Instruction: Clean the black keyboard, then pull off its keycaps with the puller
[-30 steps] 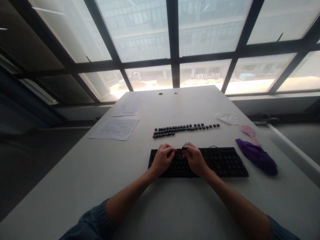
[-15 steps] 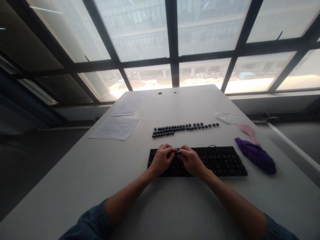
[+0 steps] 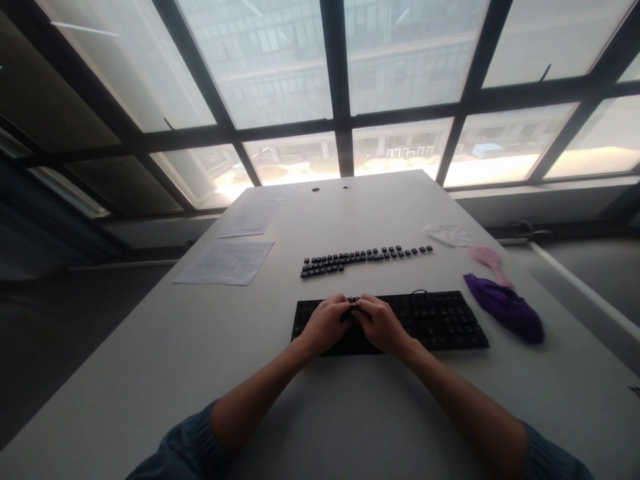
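Note:
A black keyboard (image 3: 435, 323) lies across the white table in front of me. Over its left-middle part, my left hand (image 3: 330, 321) and my right hand (image 3: 379, 321) meet, fingertips almost touching. Both hands are closed in a pinch. A small dark thing with a shiny glint (image 3: 353, 301) shows between the fingertips; its kind is too small to tell. Much of the left half of the keyboard is hidden under the hands. Just beyond the keyboard, several loose black keycaps (image 3: 363, 257) stand in uneven rows on the table.
Printed sheets of paper (image 3: 225, 263) lie on the left of the table (image 3: 240, 400). To the right are a crumpled clear plastic bag (image 3: 447, 235), a pink hairbrush (image 3: 490, 262) and a purple cloth bundle (image 3: 505, 310). A cable (image 3: 419, 291) leaves the keyboard's back edge.
The view has shifted slightly. Both hands stay together over the same part of the keyboard, with the fingertips drawn slightly closer. The keycap rows look the same.

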Available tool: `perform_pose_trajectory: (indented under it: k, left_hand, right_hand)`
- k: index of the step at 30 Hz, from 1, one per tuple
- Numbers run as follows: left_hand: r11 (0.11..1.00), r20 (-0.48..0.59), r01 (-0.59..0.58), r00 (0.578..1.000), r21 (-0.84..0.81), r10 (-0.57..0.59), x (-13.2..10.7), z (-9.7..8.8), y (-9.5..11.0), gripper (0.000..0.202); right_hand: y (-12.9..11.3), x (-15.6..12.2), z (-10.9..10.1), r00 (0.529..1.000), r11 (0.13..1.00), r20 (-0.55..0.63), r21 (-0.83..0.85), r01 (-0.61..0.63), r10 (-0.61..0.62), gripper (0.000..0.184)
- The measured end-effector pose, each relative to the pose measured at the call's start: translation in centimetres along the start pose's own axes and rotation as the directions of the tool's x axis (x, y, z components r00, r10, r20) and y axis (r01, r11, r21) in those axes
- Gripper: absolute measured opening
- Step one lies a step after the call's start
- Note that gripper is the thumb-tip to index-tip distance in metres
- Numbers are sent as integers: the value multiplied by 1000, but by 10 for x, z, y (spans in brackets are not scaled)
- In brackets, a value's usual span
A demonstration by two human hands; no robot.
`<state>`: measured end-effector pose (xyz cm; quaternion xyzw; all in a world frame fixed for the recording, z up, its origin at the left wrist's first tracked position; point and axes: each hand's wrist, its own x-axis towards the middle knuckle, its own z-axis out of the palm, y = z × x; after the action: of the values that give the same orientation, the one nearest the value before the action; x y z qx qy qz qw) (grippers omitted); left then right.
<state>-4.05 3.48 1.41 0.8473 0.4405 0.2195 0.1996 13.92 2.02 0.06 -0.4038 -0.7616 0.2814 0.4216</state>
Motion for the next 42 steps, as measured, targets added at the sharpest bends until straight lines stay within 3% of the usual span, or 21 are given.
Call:
perform_pose_trajectory:
  k: [13, 17, 25, 30, 32, 37, 42]
  left_hand:
    - [967, -43, -25, 998, 252, 37, -6, 17, 1, 5]
    - [976, -56, -2, 998, 219, 15, -6, 16, 2, 8]
    - [998, -75, -25, 997, 59, 29, -5, 12, 1, 8]
    - [997, -134, -8, 991, -71, -1, -6, 11, 0, 26]
    - [998, -150, -23, 989, -66, 13, -6, 11, 0, 29]
    - [995, -114, -99, 988, 31, 102, -5, 9, 2, 12]
    - [993, -152, -118, 982, -28, 112, -4, 2, 7, 13]
  right_hand:
    - [11, 4, -2, 992, 975, -68, 203, -95, 111, 18]
    - [12, 5, -3, 977, 965, -111, 212, -154, 181, 21]
    - [4, 4, 0, 987, 993, -138, 99, -63, 77, 23]
    - [9, 5, 1, 963, 985, -208, 65, -160, 170, 22]
    - [12, 6, 1, 953, 974, -205, 92, -208, 223, 23]
    - [14, 8, 1, 940, 958, -202, 146, -248, 274, 26]
    - [15, 9, 1, 927, 950, -235, 182, -252, 291, 25]
